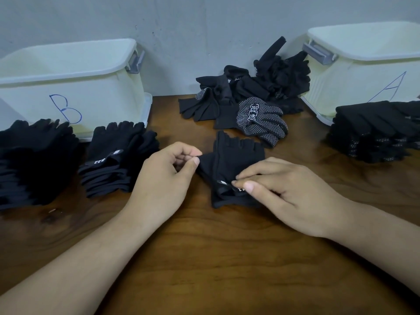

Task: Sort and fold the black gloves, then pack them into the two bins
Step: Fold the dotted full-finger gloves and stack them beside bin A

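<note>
A plain black glove [229, 160] lies on the wooden table in the middle, fingers pointing away from me. My left hand [168, 178] pinches its thumb flap at the left edge. My right hand [279, 189] pinches the cuff near a small label. An unsorted heap of black gloves [268, 83] lies at the back, with a white-dotted glove [261, 121] at its front. Bin B [75, 87] stands at the back left, bin A [354, 71] at the back right.
Two stacks of plain black gloves lie on the left, the near stack [118, 160] and the far-left stack [34, 164]. A stack of dotted gloves [377, 133] sits in front of bin A. A grey wall runs behind the table.
</note>
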